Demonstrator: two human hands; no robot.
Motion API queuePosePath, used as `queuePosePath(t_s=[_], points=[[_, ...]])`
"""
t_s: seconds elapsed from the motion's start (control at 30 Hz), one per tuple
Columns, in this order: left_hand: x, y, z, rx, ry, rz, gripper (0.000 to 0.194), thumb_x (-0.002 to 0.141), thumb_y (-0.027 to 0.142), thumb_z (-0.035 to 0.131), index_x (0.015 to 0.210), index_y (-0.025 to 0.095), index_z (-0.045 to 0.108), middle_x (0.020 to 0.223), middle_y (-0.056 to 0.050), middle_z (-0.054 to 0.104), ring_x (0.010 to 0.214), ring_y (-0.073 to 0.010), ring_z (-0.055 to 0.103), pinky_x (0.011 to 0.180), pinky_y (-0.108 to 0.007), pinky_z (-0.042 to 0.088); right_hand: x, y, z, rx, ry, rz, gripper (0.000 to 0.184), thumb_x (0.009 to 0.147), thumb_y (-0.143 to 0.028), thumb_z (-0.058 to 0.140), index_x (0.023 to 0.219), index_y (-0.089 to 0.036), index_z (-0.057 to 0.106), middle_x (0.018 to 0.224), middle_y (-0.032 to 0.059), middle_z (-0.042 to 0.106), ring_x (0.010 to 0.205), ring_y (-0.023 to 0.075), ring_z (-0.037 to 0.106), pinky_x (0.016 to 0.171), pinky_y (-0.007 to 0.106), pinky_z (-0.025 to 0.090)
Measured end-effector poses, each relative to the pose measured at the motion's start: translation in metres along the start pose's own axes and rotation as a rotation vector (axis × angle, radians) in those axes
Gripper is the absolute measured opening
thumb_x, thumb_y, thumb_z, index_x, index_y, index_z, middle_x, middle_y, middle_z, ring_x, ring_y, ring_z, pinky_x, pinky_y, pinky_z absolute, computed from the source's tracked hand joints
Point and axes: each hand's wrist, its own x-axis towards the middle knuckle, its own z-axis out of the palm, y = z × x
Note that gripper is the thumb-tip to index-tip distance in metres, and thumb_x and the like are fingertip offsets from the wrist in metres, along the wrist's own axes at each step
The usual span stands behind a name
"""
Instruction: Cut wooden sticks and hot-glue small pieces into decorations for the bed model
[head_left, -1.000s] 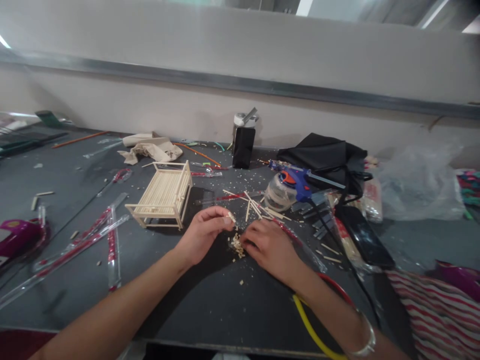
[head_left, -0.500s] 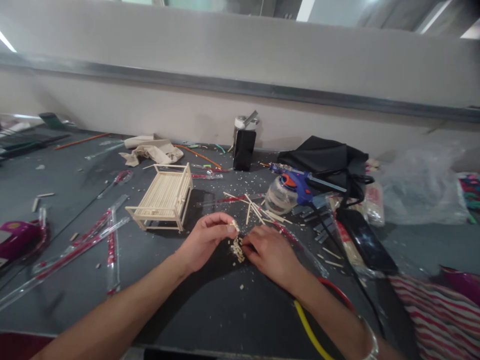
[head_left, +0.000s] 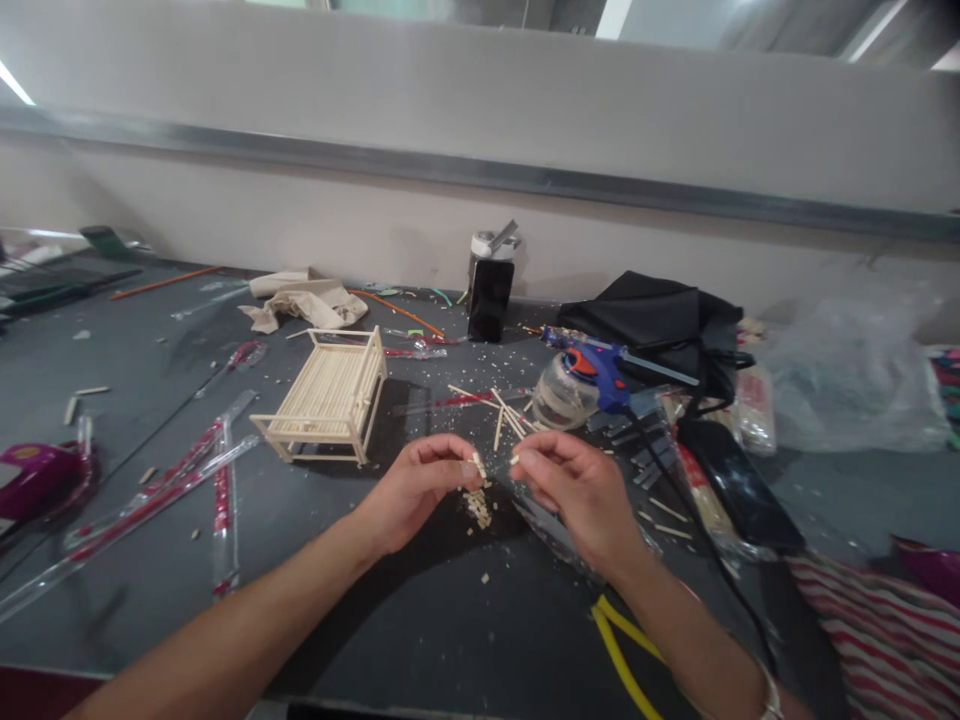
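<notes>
At the far side of the counter, a dark upright slab covered most of the white-topped container behind it, and the right forearm hid part of the yellow-handled tool. A purple object ran out of view at the left edge. The left hand was closed in a pinch on a pale stick piece; whether it was one piece or two was hard to tell. The right hand pinched a tiny pale bit, mostly hidden by the fingertips, the two hands near each other but apart. Below and between them lay a heap of cut wooden bits. To the left stood a slatted, bed-shaped frame of smooth, thin sticks. On the right, a blue-and-orange glue gun rested against a rounded, clear jar, near crinkled, translucent plastic.
</notes>
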Motion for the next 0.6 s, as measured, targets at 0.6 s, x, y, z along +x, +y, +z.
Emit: queuePosePath(t_s=[0.6], points=[[0.004, 0.003, -0.003, -0.019, 0.063, 0.082, 0.011, 0.067, 0.018, 0.076, 0.073, 0.014, 0.069, 0.069, -0.001, 0.065, 0.067, -0.0108, 0.057, 0.069, -0.023, 0.042, 0.011, 0.020, 0.003, -0.956, -0.259, -0.321, 0.009, 0.082, -0.015, 0.062, 0.079, -0.021, 0.068, 0.082, 0.0029, 0.067, 0.083, 0.0199, 0.057, 0.078, 0.032, 0.040]])
